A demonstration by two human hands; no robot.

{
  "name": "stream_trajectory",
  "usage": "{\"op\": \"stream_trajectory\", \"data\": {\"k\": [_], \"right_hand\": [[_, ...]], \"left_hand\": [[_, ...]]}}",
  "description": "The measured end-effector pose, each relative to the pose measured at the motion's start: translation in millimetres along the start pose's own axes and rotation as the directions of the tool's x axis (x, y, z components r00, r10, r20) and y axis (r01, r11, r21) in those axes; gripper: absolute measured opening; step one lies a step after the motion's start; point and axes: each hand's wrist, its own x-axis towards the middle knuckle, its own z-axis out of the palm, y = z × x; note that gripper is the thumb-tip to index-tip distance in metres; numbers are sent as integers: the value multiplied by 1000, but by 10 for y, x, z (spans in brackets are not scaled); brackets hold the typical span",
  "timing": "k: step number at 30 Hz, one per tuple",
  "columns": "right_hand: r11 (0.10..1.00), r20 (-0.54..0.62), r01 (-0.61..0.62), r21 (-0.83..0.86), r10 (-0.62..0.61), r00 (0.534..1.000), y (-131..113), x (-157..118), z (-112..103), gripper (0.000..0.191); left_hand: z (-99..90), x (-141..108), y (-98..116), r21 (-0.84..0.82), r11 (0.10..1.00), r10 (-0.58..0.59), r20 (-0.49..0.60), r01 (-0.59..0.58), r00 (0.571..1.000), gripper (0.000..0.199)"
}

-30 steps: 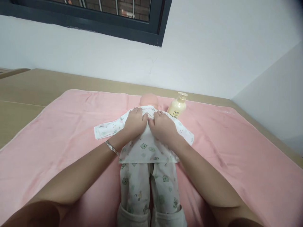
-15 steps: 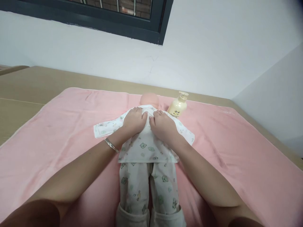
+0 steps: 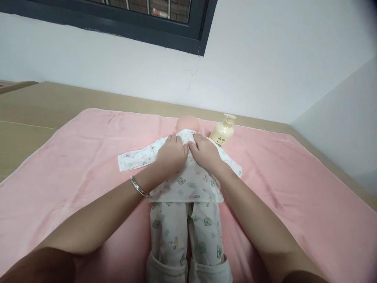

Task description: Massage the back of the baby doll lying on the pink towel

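The left hand (image 3: 172, 154) is pressing on the printed baby shirt (image 3: 187, 186), fingers together; whether it is pinching cloth, I cannot tell. The shirt is covering a doll (image 3: 187, 122), whose head is lying near the pink blanket's (image 3: 88, 157) far edge; looking light and limp, it is probably offering its best hold at the shoulders. The right hand (image 3: 205, 152) is lying alongside, fingers close, any pinch hidden, near the pump bottle (image 3: 223, 131)

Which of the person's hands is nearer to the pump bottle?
Right. The right hand is on the shirt, just left of the pump bottle; the left hand is also on the shirt, farther left.
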Motion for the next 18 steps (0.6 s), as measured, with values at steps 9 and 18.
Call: {"op": "stream_trajectory", "data": {"k": [9,18], "right_hand": [[1000,-11,30,-10,-30,1000,40,25,34,49],[997,5,-32,-76,32,999,-150,-111,-53,45]], "left_hand": [[-53,25,-58,-122,992,-3,73,12,997,44],[-27,99,-136,-299,923,-220,112,244,969,51]]}}
